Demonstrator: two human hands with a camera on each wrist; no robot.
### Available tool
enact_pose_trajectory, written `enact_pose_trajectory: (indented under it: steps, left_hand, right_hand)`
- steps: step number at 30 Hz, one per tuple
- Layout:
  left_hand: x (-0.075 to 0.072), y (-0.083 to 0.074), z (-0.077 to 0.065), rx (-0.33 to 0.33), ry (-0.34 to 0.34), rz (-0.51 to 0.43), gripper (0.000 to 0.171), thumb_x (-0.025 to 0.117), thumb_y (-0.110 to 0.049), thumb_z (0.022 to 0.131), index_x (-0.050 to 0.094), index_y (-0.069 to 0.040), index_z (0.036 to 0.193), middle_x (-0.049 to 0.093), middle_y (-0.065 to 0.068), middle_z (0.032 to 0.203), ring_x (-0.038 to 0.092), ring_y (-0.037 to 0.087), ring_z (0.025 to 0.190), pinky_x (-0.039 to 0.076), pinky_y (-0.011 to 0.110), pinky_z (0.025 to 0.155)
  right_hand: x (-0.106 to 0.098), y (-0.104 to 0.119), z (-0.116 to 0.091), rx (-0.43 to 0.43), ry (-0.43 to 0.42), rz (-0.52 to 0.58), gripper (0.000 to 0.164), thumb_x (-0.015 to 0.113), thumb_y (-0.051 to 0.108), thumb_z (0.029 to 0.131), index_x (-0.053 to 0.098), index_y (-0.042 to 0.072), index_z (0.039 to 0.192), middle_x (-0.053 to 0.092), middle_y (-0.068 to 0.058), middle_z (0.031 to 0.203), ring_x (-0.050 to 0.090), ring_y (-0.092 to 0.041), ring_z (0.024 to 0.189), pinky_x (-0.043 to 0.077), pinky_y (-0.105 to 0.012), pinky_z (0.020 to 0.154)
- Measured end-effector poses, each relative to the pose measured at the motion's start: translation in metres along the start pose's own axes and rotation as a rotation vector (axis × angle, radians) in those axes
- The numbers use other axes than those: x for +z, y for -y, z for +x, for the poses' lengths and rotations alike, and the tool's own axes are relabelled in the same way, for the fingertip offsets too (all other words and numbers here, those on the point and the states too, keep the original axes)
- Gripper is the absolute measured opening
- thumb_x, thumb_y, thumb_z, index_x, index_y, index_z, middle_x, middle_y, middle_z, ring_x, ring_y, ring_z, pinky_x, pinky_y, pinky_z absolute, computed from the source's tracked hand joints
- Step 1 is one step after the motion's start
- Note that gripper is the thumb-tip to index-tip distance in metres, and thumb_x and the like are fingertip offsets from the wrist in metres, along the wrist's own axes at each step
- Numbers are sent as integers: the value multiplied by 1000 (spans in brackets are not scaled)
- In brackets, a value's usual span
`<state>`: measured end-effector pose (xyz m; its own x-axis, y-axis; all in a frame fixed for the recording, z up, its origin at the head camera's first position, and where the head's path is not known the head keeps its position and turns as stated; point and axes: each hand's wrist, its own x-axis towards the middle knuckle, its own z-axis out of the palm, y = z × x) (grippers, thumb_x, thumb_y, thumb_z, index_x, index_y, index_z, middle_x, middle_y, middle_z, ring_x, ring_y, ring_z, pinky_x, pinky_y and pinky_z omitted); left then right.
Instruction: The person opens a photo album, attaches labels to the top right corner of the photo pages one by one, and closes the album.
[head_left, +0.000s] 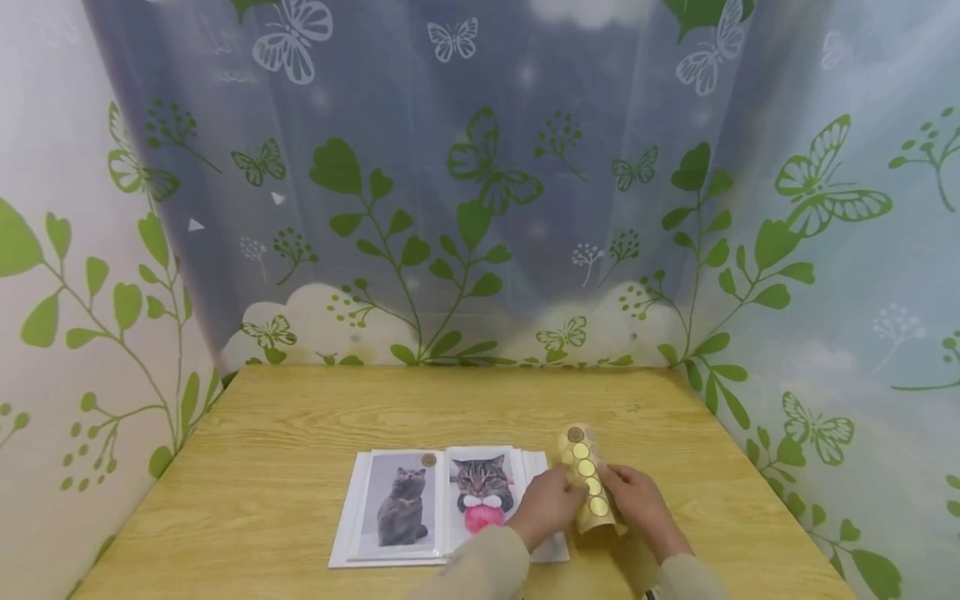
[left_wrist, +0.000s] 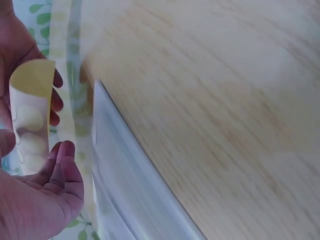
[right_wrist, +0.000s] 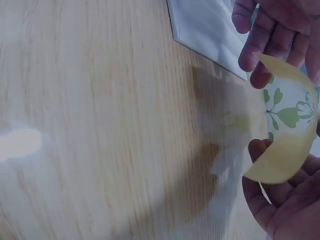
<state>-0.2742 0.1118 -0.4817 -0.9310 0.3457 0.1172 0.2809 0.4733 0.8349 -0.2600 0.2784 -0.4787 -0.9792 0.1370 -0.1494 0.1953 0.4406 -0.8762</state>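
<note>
A curved sheet of round gold stickers [head_left: 586,475] is held up between both hands, just right of an open photo album [head_left: 343,517]. My right hand [head_left: 643,505] grips the sheet's right edge, its fingers bent around the yellowish backing [right_wrist: 285,155]. From the other side my left hand [head_left: 549,503] pinches the sheet's left edge, thumb close to the stickers, fingertips [left_wrist: 67,150] beside it. One brown round sticker [head_left: 575,434] tops the gold row. The album shows a grey cat photo [head_left: 401,508] with a brown round sticker [head_left: 428,460] in its upper right corner.
On the album's right page is a tabby cat photo [head_left: 480,479] with a pink fluffy thing, partly covered by my left forearm. The wooden table [head_left: 300,408] reaches back to a curtain [head_left: 450,250] printed with leaves and butterflies, which also hangs at both sides.
</note>
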Motion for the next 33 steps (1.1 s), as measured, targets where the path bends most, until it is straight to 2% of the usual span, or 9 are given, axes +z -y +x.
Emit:
enact_pose_trajectory:
  steps: [3, 6, 8, 12, 16, 21, 25, 29, 33]
  left_hand:
    - [-6, 3, 2, -16, -28, -28, 18, 60, -22, 94, 59, -5, 88, 50, 0, 70, 47, 14, 62, 41, 29, 52]
    - [-14, 4, 5, -40, -62, -58, 21, 60, -22, 95, 60, -1, 94, 54, 2, 73, 49, 14, 63, 43, 29, 53]
    - [-19, 4, 7, -57, -88, -74, 30, 60, -23, 96, 61, 5, 108, 59, 4, 78, 53, 15, 67, 47, 31, 58]
    - [-28, 6, 12, -104, -123, -112, 52, 60, -22, 97, 49, 11, 135, 67, 13, 93, 63, 22, 80, 55, 37, 73]
    - [-36, 9, 16, -135, -144, -127, 56, 61, -22, 97, 44, 12, 139, 66, 12, 95, 64, 23, 84, 55, 39, 78]
    - [-44, 12, 15, -142, -149, -167, 51, 64, -22, 96, 51, 9, 135, 61, 6, 88, 60, 15, 74, 53, 33, 72]
    - [-49, 14, 12, -145, -129, -251, 38, 63, -21, 96, 61, 6, 124, 62, 5, 79, 61, 15, 68, 50, 28, 61]
    - [-50, 16, 10, -158, -97, -325, 21, 63, -17, 96, 69, 2, 103, 62, 6, 68, 57, 15, 62, 42, 24, 53]
    - [-50, 18, 8, -180, -53, -353, 18, 63, -13, 96, 70, 0, 85, 61, 4, 63, 52, 12, 57, 39, 22, 52]
  right_hand:
    - [1, 2, 0, -6, -10, 13, 63, 50, 43, 103, 49, -10, 137, 63, -6, 92, 55, -13, 76, 51, -29, 67]
    - [1, 3, -1, -12, -13, -6, 64, 50, 44, 102, 49, -10, 137, 65, -14, 104, 60, -20, 87, 55, -38, 79]
    - [2, 4, -2, -20, -14, -29, 65, 50, 44, 102, 48, -11, 137, 64, -17, 118, 61, -25, 101, 53, -45, 88]
    - [4, 4, -2, -19, 6, -9, 61, 53, 41, 102, 50, -10, 136, 67, -14, 108, 63, -24, 92, 54, -40, 82]
    - [5, 4, -2, -31, 18, -12, 58, 55, 39, 101, 53, -8, 134, 68, -7, 98, 63, -19, 83, 54, -34, 75]
    - [6, 3, -2, -37, 37, -31, 54, 57, 38, 100, 56, -4, 134, 68, -6, 99, 62, -19, 84, 52, -33, 76]
    - [5, 2, 0, -67, 53, -58, 52, 59, 36, 100, 57, -2, 134, 69, -7, 104, 62, -18, 86, 52, -35, 80]
    - [0, 4, -1, -98, 70, -103, 49, 60, 34, 99, 58, -1, 134, 69, -9, 108, 62, -18, 90, 52, -38, 83]
    - [-7, 8, -2, -143, 81, -165, 47, 61, 31, 99, 58, -1, 133, 68, -13, 113, 63, -23, 96, 53, -44, 87]
